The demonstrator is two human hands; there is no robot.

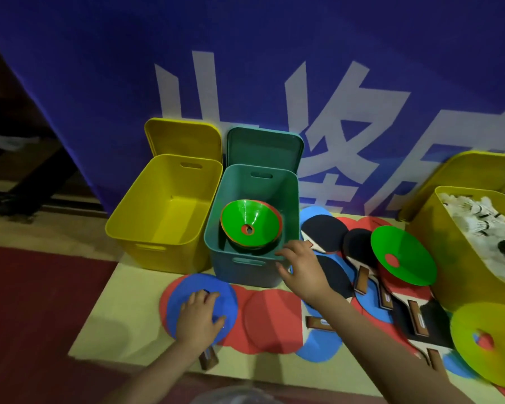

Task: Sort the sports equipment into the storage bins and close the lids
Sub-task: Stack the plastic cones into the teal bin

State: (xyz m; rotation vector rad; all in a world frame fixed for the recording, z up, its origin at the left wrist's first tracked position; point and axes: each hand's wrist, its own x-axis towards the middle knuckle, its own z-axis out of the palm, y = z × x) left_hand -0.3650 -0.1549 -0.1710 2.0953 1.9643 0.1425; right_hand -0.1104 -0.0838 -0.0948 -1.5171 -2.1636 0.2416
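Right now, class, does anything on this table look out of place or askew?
Yes. The stack of cones in the teal bin leans tilted rather than flat. The paddles and loose cones lie jumbled, overlapping, beside it. The left yellow bin holds nothing visible.

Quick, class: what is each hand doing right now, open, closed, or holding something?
Left hand: open, fingers spread, resting on the blue disc.
Right hand: open, holding nothing, fingers by the teal bin.
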